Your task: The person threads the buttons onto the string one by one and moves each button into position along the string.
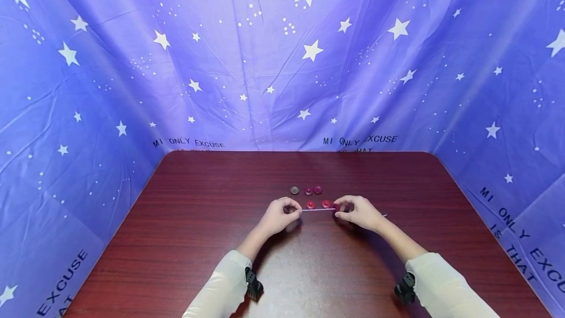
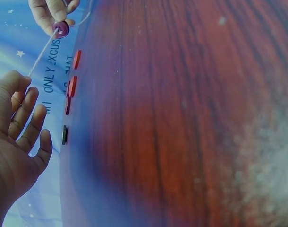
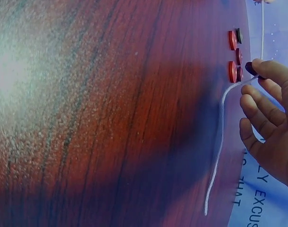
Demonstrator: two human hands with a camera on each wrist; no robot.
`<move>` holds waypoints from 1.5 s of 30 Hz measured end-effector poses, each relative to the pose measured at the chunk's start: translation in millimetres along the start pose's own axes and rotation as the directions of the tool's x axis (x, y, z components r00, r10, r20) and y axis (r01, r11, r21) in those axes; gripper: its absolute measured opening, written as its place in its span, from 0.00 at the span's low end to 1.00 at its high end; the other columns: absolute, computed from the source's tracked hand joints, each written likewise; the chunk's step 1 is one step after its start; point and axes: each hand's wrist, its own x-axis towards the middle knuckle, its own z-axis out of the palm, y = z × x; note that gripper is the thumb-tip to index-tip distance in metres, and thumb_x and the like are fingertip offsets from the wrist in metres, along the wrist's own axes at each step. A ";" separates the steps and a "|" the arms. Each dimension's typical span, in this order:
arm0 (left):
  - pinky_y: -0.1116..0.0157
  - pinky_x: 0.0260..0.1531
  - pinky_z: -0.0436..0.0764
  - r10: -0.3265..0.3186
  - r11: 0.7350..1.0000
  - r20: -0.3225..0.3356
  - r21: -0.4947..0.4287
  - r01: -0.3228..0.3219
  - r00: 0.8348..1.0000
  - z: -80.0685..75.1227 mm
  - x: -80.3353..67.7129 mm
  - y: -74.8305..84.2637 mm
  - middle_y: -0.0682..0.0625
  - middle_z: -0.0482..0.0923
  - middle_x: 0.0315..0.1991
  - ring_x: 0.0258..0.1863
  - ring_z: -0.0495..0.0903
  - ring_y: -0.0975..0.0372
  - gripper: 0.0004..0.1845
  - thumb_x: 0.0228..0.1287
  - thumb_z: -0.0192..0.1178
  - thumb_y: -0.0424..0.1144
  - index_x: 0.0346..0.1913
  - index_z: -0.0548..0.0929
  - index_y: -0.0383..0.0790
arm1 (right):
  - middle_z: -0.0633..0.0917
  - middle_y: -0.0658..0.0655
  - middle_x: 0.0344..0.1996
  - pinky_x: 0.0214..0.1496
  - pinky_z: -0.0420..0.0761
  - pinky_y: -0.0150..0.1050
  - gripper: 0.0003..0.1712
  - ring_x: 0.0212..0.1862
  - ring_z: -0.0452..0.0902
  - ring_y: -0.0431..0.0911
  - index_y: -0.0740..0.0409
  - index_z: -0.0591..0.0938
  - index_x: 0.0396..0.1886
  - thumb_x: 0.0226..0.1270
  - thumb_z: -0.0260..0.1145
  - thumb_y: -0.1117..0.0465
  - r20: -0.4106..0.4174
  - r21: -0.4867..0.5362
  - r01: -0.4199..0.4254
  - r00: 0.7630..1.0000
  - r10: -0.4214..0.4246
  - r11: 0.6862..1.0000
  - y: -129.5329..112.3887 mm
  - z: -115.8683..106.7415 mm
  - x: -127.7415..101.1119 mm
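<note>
A thin white string (image 1: 318, 209) runs taut between my two hands above the dark red table (image 1: 198, 239). My left hand (image 1: 294, 209) pinches its left end. My right hand (image 1: 342, 211) pinches a maroon button (image 1: 336, 207) threaded on the string. In the left wrist view the string (image 2: 42, 53) rises from my left fingertips (image 2: 21, 82) to the button (image 2: 61, 29). In the right wrist view my right fingers (image 3: 269, 71) hold the button (image 3: 251, 68), and the string's tail (image 3: 218, 146) trails over the table.
Several loose buttons lie just beyond the hands: a dark grey one (image 1: 294, 190), two maroon ones (image 1: 308, 191) (image 1: 318, 189) and two red ones (image 1: 310, 204) (image 1: 326, 203). A blue star-print cloth (image 1: 282, 63) walls the table on three sides.
</note>
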 end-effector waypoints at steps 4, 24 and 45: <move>0.75 0.30 0.74 -0.006 1.000 0.003 0.000 0.006 1.000 -0.6 -0.1 -0.4 0.52 0.78 0.28 0.26 0.73 0.72 0.02 0.57 0.61 0.36 0.32 0.83 0.41 | 0.82 0.51 0.26 0.23 0.71 0.30 0.17 0.21 0.70 0.34 0.61 0.81 0.44 0.55 0.69 0.59 -0.003 -0.003 -0.005 1.000 0.005 1.000 2.3 -0.7 0.0; 0.75 0.30 0.74 -0.026 1.000 0.007 -0.007 0.026 1.000 -2.4 -2.7 -1.7 0.52 0.79 0.28 0.28 0.74 0.67 0.03 0.57 0.61 0.36 0.32 0.83 0.40 | 0.80 0.52 0.25 0.21 0.72 0.31 0.16 0.18 0.70 0.37 0.62 0.81 0.44 0.55 0.69 0.61 -0.005 0.003 -0.048 0.999 0.048 0.999 9.0 -6.0 -1.9; 0.75 0.29 0.74 -0.025 1.000 0.003 -0.006 0.025 1.000 -0.6 -4.3 -5.0 0.51 0.79 0.27 0.26 0.73 0.69 0.02 0.56 0.61 0.35 0.32 0.83 0.40 | 0.81 0.52 0.24 0.22 0.72 0.31 0.16 0.19 0.70 0.35 0.62 0.81 0.43 0.55 0.69 0.62 -0.019 -0.004 -0.051 0.999 0.051 0.999 17.0 -11.0 -4.8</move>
